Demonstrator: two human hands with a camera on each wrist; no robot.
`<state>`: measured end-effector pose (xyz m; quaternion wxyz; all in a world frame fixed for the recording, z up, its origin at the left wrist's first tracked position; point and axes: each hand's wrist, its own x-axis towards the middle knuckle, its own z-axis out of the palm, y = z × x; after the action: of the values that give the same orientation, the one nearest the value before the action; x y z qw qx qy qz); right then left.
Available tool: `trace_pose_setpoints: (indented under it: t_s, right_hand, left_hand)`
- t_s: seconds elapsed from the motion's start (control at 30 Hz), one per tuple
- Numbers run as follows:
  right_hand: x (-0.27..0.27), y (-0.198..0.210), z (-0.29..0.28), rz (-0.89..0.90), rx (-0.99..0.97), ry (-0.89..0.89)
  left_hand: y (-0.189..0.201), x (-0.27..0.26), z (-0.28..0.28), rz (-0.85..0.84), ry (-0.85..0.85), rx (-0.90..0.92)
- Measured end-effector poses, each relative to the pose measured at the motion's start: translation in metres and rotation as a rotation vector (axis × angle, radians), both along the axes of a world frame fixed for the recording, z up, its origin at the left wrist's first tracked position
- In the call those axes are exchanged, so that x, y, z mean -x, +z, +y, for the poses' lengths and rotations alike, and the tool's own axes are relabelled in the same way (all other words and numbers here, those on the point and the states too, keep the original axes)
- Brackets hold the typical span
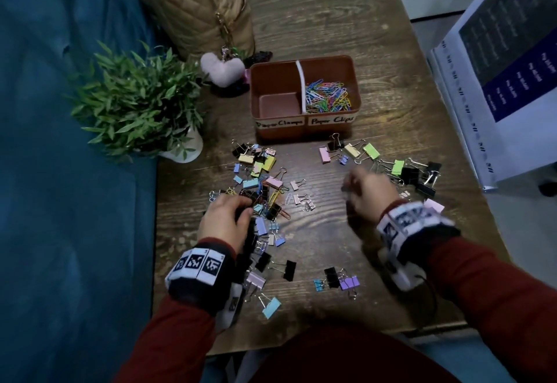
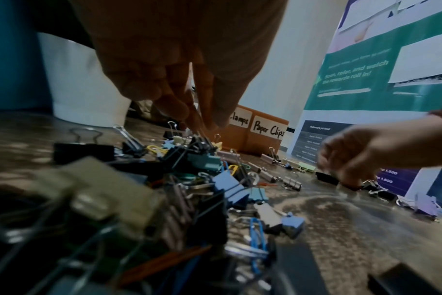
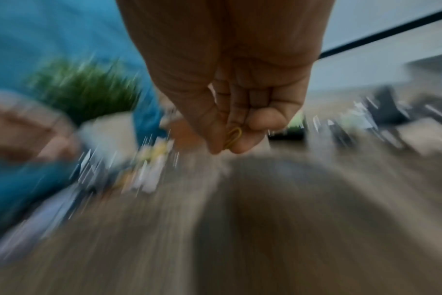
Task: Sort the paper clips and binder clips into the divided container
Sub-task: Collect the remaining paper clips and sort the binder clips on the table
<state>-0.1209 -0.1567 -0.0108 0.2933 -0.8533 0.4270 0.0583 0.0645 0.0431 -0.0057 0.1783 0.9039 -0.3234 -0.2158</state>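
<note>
A brown divided container (image 1: 304,129) stands at the table's middle. Its left half, labelled Paper Clamps, is empty. Its right half holds colourful paper clips (image 1: 328,96). Binder clips lie scattered in a left pile (image 1: 259,171) and a right group (image 1: 401,168). My left hand (image 1: 244,207) is down in the left pile. In the left wrist view my left hand (image 2: 202,121) pinches the wire handle of a black binder clip (image 2: 202,146) between fingers and thumb. My right hand (image 1: 351,189) is blurred above the table. In the right wrist view it (image 3: 227,147) pinches a yellow paper clip (image 3: 233,137).
A potted plant (image 1: 141,102) stands at the table's left edge, next to a teal sofa (image 1: 60,171). A quilted tan bag (image 1: 196,5) with a pink heart charm (image 1: 222,69) sits behind the container. A printed banner (image 1: 497,81) leans at the right. More binder clips (image 1: 340,280) lie near me.
</note>
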Motion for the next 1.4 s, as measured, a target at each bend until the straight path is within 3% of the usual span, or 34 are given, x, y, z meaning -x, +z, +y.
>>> trace_pose_setpoints:
  t_s: [0.17,0.3,0.4,0.53,0.6,0.73,1.1,1.2,1.4]
  right_hand:
    - [-0.064,0.055,-0.071,-0.289,0.159,-0.192]
    - [-0.089,0.065,-0.083,-0.338,0.295,-0.150]
    - [-0.096,0.048,-0.048,-0.409,0.345,0.058]
    - [-0.106,0.010,0.014,-0.056,0.031,0.476]
    - [-0.108,-0.004,0.029,0.049,0.019,0.656]
    - [-0.093,-0.010,0.029,0.063,0.075,0.762]
    - [0.002,-0.020,0.008,0.017,0.111,0.521]
    - [0.020,-0.016,0.008,-0.016,0.121,0.380]
    - [0.038,-0.004,-0.003,-0.184,-0.091,-0.096]
  left_hand:
    - [0.002,-0.007,0.010,-0.033,0.064,-0.065]
    - [0.003,-0.014,0.008,-0.011,0.109,-0.048]
    - [0.003,-0.019,-0.001,0.059,0.063,-0.034]
    - [-0.006,-0.022,-0.018,0.114,-0.040,-0.118]
    - [-0.011,-0.021,-0.023,0.124,-0.076,-0.147]
    - [-0.016,-0.011,-0.025,0.108,-0.132,-0.160]
    - [-0.022,0.061,-0.048,0.235,-0.378,-0.110]
    - [-0.017,0.065,-0.054,0.273,-0.312,-0.031]
    - [0.005,0.047,-0.060,0.438,-0.119,0.078]
